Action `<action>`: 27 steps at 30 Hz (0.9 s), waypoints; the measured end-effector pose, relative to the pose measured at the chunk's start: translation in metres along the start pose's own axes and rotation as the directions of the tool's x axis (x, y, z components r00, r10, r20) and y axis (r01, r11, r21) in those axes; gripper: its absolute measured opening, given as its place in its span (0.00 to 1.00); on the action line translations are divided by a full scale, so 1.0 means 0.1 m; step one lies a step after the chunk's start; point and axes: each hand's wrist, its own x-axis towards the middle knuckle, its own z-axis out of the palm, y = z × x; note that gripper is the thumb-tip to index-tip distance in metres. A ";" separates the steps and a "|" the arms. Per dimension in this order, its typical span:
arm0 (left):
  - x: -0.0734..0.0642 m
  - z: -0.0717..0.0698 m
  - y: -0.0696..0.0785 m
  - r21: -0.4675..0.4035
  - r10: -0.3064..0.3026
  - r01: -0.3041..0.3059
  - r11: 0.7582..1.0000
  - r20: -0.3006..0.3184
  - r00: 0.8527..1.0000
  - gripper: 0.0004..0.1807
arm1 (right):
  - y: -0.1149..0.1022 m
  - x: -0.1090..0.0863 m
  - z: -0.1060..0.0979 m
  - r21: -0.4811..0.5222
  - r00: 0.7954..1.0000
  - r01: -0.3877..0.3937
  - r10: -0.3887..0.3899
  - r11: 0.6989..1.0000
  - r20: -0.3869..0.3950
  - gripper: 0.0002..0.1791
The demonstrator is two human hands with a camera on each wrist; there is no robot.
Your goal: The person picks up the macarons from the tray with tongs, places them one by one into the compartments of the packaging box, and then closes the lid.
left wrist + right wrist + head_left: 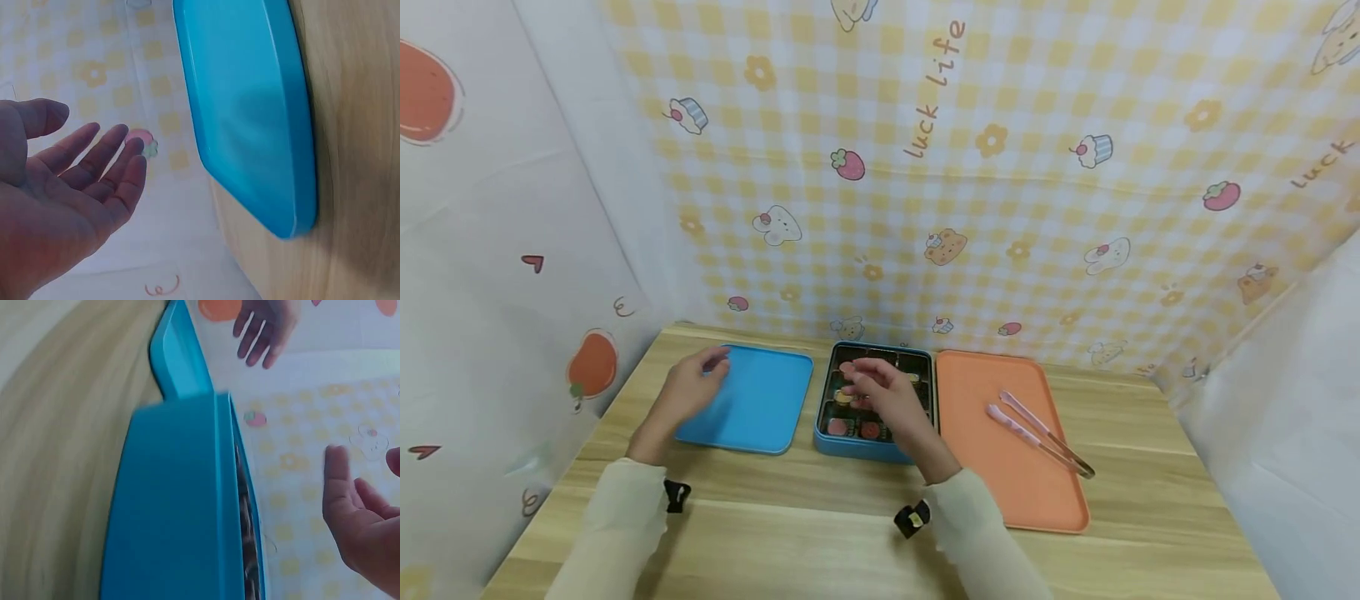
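My left hand (694, 388) hovers over the left edge of a flat blue lid (763, 400), holding nothing. In the left wrist view its fingers are spread and gently bent, apart from the lid's raised rim. Above a square blue box (865, 450) is my right hand (897, 402), its fingers loosely bent with nothing between them. The box stands uncovered, showing a dark divided insert with small pink, yellow and red pieces (837, 427) in several compartments. The hand hides part of the insert. The right wrist view shows the box's side wall (169, 500) below that hand.
An orange tray (985, 475) lies right of the box, close against it. Tongs (1037, 433) with pink-and-white tips and a metallic handle rest across its right edge. Patterned cloth (880, 200) hangs behind the wooden table (775, 533) and at both sides.
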 end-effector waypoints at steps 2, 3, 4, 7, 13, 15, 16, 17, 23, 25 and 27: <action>0.00 -0.04 -0.03 0.003 -0.020 0.020 1.000 0.003 1.000 0.25 | 0.00 0.01 0.07 0.021 0.999 -0.021 0.020 1.000 0.038 0.21; 0.01 -0.05 -0.05 0.003 -0.031 0.031 1.000 0.004 1.000 0.26 | 0.00 0.01 0.11 0.030 0.998 -0.036 0.034 0.999 0.055 0.23; 0.01 -0.06 -0.07 -0.001 -0.048 0.048 0.999 0.006 0.999 0.26 | 0.01 0.01 0.15 0.039 0.996 -0.053 0.050 0.998 0.070 0.24; 0.01 -0.10 -0.15 -0.011 -0.107 0.107 0.994 0.005 0.994 0.28 | 0.04 0.00 0.25 0.038 0.988 -0.107 0.102 0.994 0.115 0.28; -0.03 -0.18 -0.28 0.001 -0.210 0.210 0.978 0.052 0.976 0.32 | 0.13 -0.04 0.43 0.084 0.976 -0.145 0.129 0.986 0.175 0.31; -0.05 -0.18 -0.32 0.015 -0.225 0.225 0.974 0.069 0.972 0.32 | 0.17 -0.07 0.49 0.088 0.976 -0.144 0.127 0.986 0.177 0.31; -0.06 -0.18 -0.34 0.017 -0.236 0.236 0.972 0.077 0.969 0.32 | 0.18 -0.09 0.52 0.083 0.975 -0.144 0.127 0.986 0.181 0.31; -0.07 -0.18 -0.36 0.025 -0.244 0.243 0.970 0.085 0.966 0.31 | 0.19 -0.10 0.55 0.073 0.975 -0.142 0.127 0.987 0.184 0.31; -0.07 -0.21 -0.44 0.076 -0.335 0.326 0.942 0.198 0.921 0.35 | 0.28 -0.11 0.75 -0.040 0.964 -0.170 0.175 0.985 0.202 0.37; -0.08 -0.22 -0.46 0.098 -0.354 0.340 0.935 0.237 0.905 0.37 | 0.32 -0.11 0.81 -0.057 0.959 -0.201 0.208 0.978 0.195 0.40; -0.08 -0.21 -0.47 0.117 -0.358 0.339 0.934 0.262 0.896 0.38 | 0.35 -0.11 0.87 -0.058 0.956 -0.229 0.236 0.972 0.175 0.42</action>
